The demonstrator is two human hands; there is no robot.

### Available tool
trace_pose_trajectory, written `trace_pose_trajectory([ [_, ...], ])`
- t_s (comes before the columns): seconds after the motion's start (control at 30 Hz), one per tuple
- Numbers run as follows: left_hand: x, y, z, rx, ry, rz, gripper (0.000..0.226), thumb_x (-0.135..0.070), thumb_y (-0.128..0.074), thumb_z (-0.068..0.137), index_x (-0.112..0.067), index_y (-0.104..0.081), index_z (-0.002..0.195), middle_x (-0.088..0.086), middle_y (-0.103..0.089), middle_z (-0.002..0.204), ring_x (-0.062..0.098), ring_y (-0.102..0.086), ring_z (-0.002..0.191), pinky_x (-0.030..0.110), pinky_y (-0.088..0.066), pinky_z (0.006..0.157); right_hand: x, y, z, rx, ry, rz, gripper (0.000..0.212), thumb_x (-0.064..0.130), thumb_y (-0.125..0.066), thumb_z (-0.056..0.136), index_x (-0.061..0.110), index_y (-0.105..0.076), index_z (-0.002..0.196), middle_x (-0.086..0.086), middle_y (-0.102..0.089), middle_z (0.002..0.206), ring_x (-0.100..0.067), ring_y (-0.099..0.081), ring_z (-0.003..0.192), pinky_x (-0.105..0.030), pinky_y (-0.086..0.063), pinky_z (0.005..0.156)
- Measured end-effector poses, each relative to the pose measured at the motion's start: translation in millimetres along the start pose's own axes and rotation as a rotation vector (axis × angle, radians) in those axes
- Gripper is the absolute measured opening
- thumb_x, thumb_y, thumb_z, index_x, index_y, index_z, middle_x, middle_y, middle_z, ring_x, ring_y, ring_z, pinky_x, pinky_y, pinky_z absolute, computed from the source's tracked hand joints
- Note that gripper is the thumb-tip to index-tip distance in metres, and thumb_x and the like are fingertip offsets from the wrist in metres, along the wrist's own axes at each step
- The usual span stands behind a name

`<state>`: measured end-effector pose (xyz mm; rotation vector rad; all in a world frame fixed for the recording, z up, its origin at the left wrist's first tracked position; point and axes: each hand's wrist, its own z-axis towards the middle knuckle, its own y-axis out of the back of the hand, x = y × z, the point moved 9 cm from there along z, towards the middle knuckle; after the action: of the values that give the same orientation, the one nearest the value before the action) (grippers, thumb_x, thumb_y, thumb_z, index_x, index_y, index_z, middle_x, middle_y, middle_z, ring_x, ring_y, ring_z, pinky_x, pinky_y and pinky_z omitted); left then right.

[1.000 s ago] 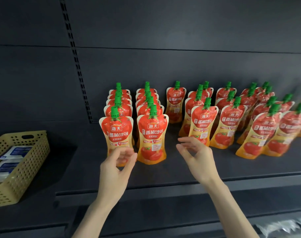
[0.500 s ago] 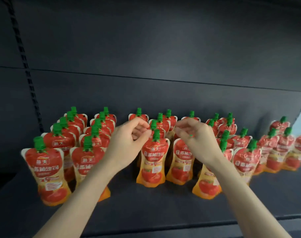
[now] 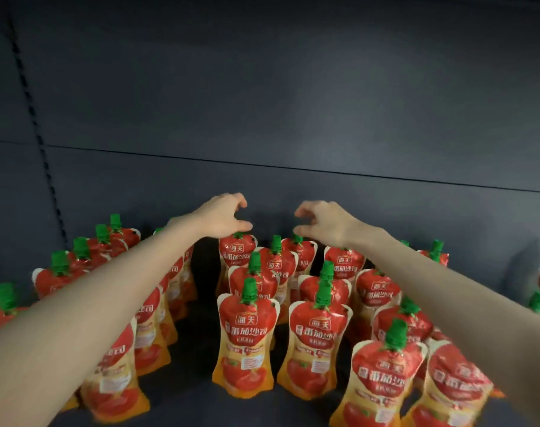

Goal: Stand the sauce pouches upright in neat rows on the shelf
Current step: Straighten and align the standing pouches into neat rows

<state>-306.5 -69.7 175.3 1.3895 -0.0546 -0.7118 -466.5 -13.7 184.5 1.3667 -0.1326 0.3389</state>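
Note:
Several red-and-yellow sauce pouches with green caps stand upright in rows on the dark shelf (image 3: 198,406). Both my arms reach over them to the back of the shelf. My left hand (image 3: 221,215) hovers at the cap of the rearmost pouch (image 3: 237,252) of a middle row, thumb and fingers spread apart, the thumb at the cap. Just above the cap of the neighbouring rear pouch (image 3: 304,255) is my right hand (image 3: 324,221), in the same spread claw shape. Neither hand plainly grips anything. The front pouch (image 3: 247,334) of that row faces me.
A dark back panel (image 3: 293,103) closes the shelf right behind my hands. A slotted upright strip (image 3: 34,118) runs down the left. More pouch rows stand under my left forearm and at the right, where the front ones (image 3: 382,380) lean and are blurred.
The view has moved closer and rightward; the yellow basket left the view. Both hands rose from the front pouches and reached to the rear ones.

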Motion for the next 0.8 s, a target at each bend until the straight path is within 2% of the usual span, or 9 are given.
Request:
trace_pose_trajectory([
  [0.13, 9, -13, 24, 0.165, 0.027, 0.099, 0.054, -0.03, -0.065, 0.085, -0.009, -0.045, 0.131, 0.011, -0.055, 0.127, 0.024, -0.055, 0.111, 0.031, -0.044, 0.091, -14, -15, 28, 0.084, -0.019, -0.061, 0.047, 0.031, -0.064, 0.087, 0.012, -0.05, 0.128, -0.013, -0.056, 0.125, -0.027, -0.055, 0.11, -0.034, -0.046, 0.092],
  [0.23, 16, -26, 33, 0.224, 0.018, 0.164, 0.05, -0.029, -0.065, 0.085, -0.009, -0.05, 0.128, 0.01, -0.055, 0.127, 0.024, -0.055, 0.112, 0.031, -0.046, 0.091, -19, -30, 39, 0.179, -0.005, -0.127, 0.046, 0.028, -0.066, 0.085, 0.01, -0.053, 0.126, -0.011, -0.058, 0.121, -0.027, -0.056, 0.109, -0.03, -0.046, 0.087],
  [0.3, 20, -32, 37, 0.242, -0.001, 0.184, 0.043, -0.028, -0.065, 0.085, -0.01, -0.054, 0.123, 0.01, -0.055, 0.124, 0.024, -0.056, 0.11, 0.031, -0.048, 0.087, -20, -37, 44, 0.202, 0.018, -0.153, 0.038, 0.023, -0.067, 0.085, 0.011, -0.059, 0.119, -0.009, -0.06, 0.119, -0.025, -0.058, 0.107, -0.029, -0.046, 0.085],
  [0.37, 21, -35, 40, 0.263, -0.03, 0.178, 0.032, -0.027, -0.065, 0.086, -0.011, -0.061, 0.113, 0.009, -0.059, 0.115, 0.022, -0.059, 0.102, 0.029, -0.049, 0.079, -19, -36, 49, 0.186, 0.036, -0.135, 0.027, 0.019, -0.068, 0.084, 0.01, -0.066, 0.11, -0.007, -0.063, 0.11, -0.021, -0.06, 0.095, -0.028, -0.048, 0.082],
  [0.47, 25, -31, 43, 0.262, -0.07, 0.159, 0.021, -0.025, -0.066, 0.084, -0.01, -0.067, 0.099, 0.004, -0.062, 0.093, 0.018, -0.061, 0.082, 0.026, -0.048, 0.067, -13, -34, 52, 0.172, 0.063, -0.095, 0.02, 0.017, -0.069, 0.083, 0.01, -0.069, 0.102, -0.001, -0.061, 0.087, -0.01, -0.054, 0.072, -0.024, -0.045, 0.074],
  [0.53, 29, -27, 44, 0.245, -0.078, 0.167, 0.019, -0.024, -0.066, 0.084, -0.009, -0.068, 0.096, -0.001, -0.058, 0.081, 0.017, -0.061, 0.077, 0.026, -0.047, 0.065, -8, -36, 55, 0.185, 0.083, -0.07, 0.02, 0.016, -0.067, 0.084, 0.01, -0.069, 0.103, 0.004, -0.056, 0.082, -0.008, -0.051, 0.071, -0.024, -0.044, 0.074],
  [0.67, 37, -23, 43, 0.24, -0.089, 0.198, 0.018, -0.024, -0.067, 0.084, -0.011, -0.068, 0.097, -0.001, -0.056, 0.087, 0.017, -0.059, 0.08, 0.025, -0.046, 0.066, 3, -40, 59, 0.214, 0.121, -0.045, 0.021, 0.015, -0.063, 0.087, 0.01, -0.068, 0.107, 0.002, -0.058, 0.092, -0.008, -0.053, 0.083, -0.024, -0.044, 0.079],
  [0.8, 43, -21, 44, 0.242, -0.106, 0.204, 0.017, -0.026, -0.068, 0.083, -0.014, -0.069, 0.095, 0.002, -0.062, 0.088, 0.013, -0.059, 0.075, 0.025, -0.049, 0.066, 10, -44, 61, 0.224, 0.14, -0.003, 0.018, 0.014, -0.062, 0.088, 0.009, -0.068, 0.104, 0.007, -0.057, 0.079, 0.002, -0.048, 0.063, -0.019, -0.042, 0.068],
])
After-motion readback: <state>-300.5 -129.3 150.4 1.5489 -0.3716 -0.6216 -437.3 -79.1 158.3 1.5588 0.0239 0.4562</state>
